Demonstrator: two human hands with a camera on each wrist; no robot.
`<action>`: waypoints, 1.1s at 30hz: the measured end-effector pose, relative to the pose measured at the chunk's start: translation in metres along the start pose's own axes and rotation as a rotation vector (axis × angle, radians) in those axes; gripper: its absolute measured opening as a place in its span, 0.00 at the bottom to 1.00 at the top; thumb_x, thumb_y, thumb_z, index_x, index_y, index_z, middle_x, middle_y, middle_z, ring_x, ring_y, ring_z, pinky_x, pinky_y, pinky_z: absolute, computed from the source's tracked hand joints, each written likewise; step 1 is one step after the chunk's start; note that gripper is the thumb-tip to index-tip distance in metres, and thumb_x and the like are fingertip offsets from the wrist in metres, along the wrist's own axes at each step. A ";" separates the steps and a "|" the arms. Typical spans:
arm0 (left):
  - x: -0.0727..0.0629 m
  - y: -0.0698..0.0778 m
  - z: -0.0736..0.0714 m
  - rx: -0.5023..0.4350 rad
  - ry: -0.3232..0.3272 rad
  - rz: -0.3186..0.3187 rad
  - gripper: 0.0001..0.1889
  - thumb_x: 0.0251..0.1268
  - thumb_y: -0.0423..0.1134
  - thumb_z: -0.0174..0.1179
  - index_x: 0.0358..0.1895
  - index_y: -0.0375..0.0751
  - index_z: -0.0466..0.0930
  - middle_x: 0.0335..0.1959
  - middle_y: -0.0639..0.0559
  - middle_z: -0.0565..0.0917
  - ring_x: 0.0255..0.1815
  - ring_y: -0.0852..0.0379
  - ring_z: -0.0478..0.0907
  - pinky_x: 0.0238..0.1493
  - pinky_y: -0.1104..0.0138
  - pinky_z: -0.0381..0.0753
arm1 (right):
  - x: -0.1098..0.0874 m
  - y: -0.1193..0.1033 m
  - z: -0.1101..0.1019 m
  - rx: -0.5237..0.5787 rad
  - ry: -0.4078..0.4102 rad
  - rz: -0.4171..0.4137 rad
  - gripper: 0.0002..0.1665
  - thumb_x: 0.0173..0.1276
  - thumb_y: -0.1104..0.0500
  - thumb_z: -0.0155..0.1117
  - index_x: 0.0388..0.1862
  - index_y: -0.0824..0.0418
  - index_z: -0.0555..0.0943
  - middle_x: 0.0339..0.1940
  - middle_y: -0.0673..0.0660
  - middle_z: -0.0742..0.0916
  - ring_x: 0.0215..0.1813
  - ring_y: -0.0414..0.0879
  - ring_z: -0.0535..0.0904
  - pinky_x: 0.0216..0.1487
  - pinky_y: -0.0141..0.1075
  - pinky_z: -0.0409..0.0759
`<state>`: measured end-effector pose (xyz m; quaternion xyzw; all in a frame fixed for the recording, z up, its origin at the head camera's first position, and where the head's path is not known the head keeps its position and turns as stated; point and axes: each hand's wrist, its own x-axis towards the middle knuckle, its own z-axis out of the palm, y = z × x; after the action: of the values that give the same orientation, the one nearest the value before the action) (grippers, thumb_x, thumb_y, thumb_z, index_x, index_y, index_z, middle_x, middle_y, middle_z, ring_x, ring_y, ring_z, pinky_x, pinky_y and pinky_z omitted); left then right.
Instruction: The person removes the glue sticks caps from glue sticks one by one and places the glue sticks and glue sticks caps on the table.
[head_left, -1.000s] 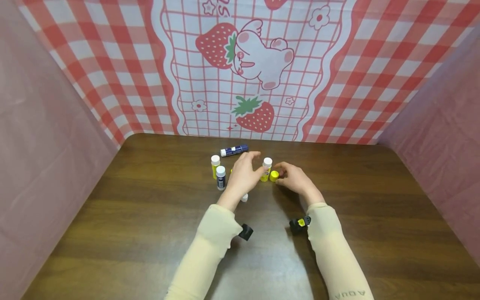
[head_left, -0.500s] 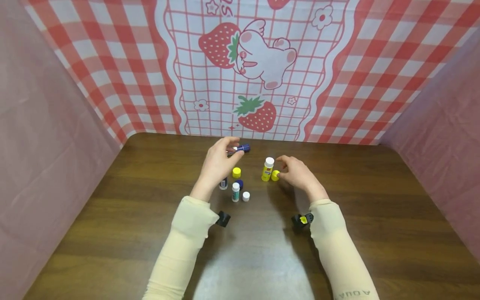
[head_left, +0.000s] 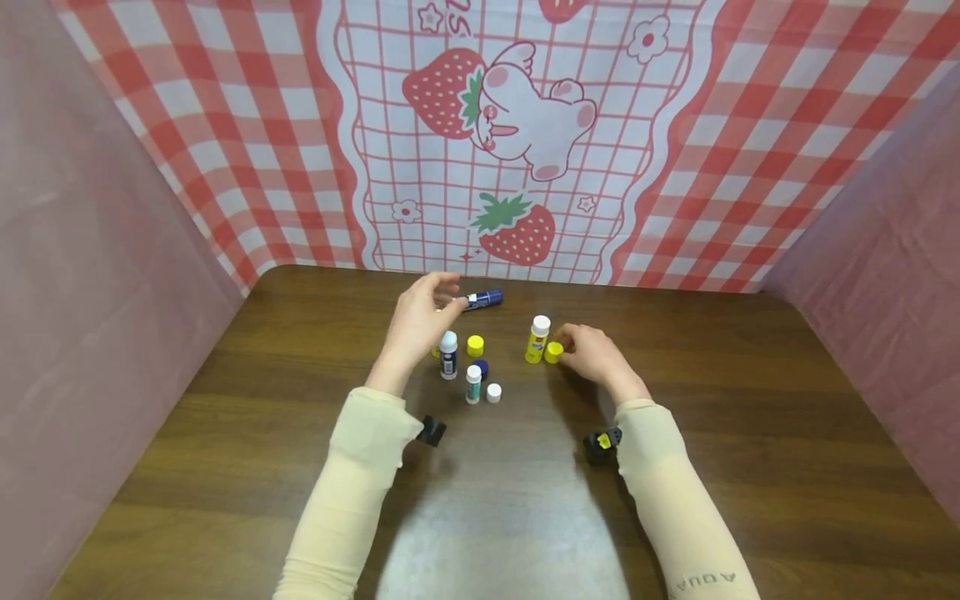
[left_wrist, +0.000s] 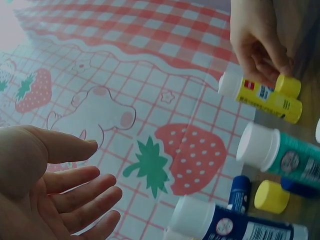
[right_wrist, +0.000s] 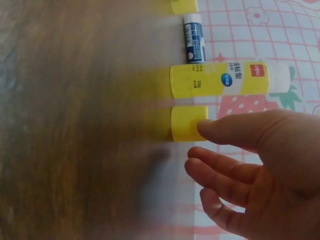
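Observation:
My left hand (head_left: 415, 325) hovers over the left group of glue sticks, palm facing right, with nothing in its fingers. Just below it stand a dark blue glue stick (head_left: 448, 358) and a mostly hidden yellow one. My right hand (head_left: 592, 354) is beside a yellow cap (head_left: 553, 353). In the right wrist view its thumb (right_wrist: 220, 127) overlaps the cap's edge, while the loosely bent fingers lie apart from it; whether the thumb touches is unclear. Left of that cap, a yellow glue stick (head_left: 536, 343) with a white top stands upright.
A small green-and-white glue stick (head_left: 473, 387) stands near a white cap (head_left: 493, 393), a blue cap (head_left: 482, 367) and another yellow cap (head_left: 476, 346). Towards the back edge lies a blue glue stick (head_left: 486, 299), partly behind my left hand. A patterned cloth (head_left: 300, 167) hangs behind the table.
My left hand has moved left and slightly back, away from the yellow glue stick, uncovering the small green one and the caps. My right hand has stayed by the yellow cap, its fingers shifting slightly.

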<state>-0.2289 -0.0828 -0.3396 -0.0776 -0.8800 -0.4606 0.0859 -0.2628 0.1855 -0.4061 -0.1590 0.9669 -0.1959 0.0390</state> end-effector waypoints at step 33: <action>0.080 -0.058 -0.026 0.282 -0.248 -0.107 0.20 0.59 0.42 0.57 0.53 0.36 0.73 0.49 0.42 0.79 0.51 0.47 0.74 0.54 0.57 0.71 | 0.074 -0.083 -0.041 -0.176 -0.077 -0.015 0.21 0.63 0.55 0.55 0.53 0.60 0.75 0.49 0.59 0.82 0.51 0.55 0.77 0.49 0.50 0.73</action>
<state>-0.3175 -0.1325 -0.3534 -0.0743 -0.9425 -0.3236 -0.0377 -0.3144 0.1048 -0.3368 -0.1766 0.9769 -0.1040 0.0603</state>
